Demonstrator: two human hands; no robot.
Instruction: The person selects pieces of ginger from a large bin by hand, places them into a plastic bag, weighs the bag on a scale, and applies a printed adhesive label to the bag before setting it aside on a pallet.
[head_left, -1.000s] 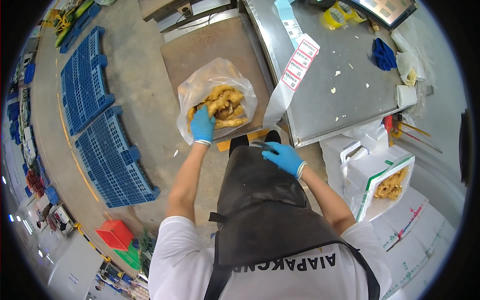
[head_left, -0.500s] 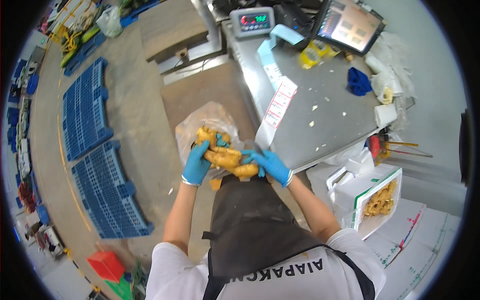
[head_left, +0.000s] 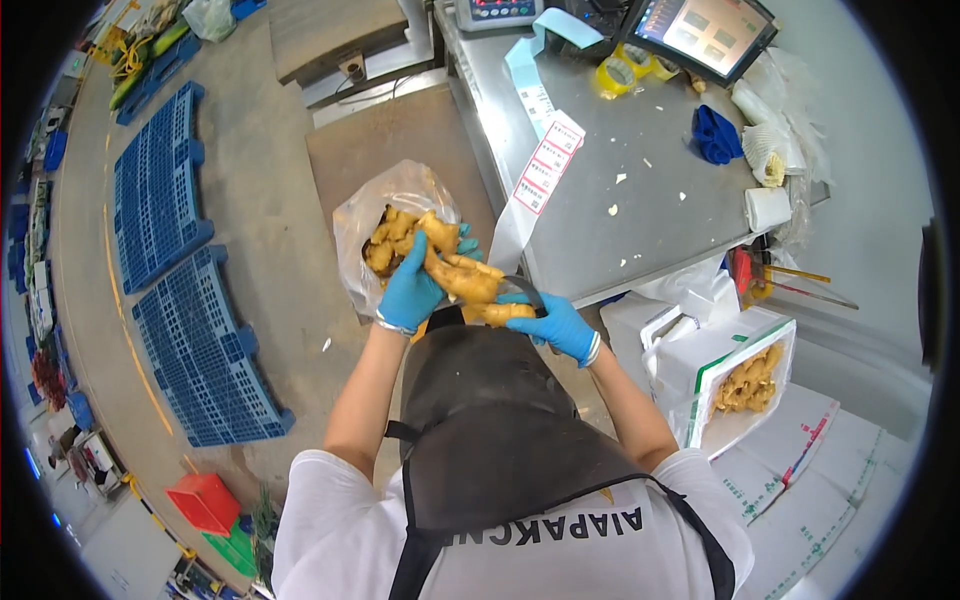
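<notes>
Both hands wear blue gloves. My left hand [head_left: 412, 292] is closed round a large knobbly ginger root [head_left: 468, 282], its thumb on the near side and fingertips showing past the far side. My right hand [head_left: 562, 328] grips the root's right end, where its fingers are partly hidden. Just beyond my left hand, a clear plastic bag [head_left: 352, 215] lies with its mouth spread and several ginger pieces [head_left: 388, 240] inside. It rests on a brown platform [head_left: 400, 130]. A dark curved band [head_left: 532, 292] shows beside my right hand.
A steel table [head_left: 590, 225] on the right carries a label strip [head_left: 548, 165], yellow tape rolls [head_left: 620, 72], a blue cloth [head_left: 716, 135], a screen [head_left: 700, 35] and a scale display [head_left: 498, 12]. A white foam box [head_left: 700, 375] holds more ginger. Blue pallets [head_left: 190, 350] lie left.
The ginger root has tilted, its left part now over the bag's contents. My left hand has shifted right and up along it. The bag's ginger shows more, and the whole view has shifted slightly.
</notes>
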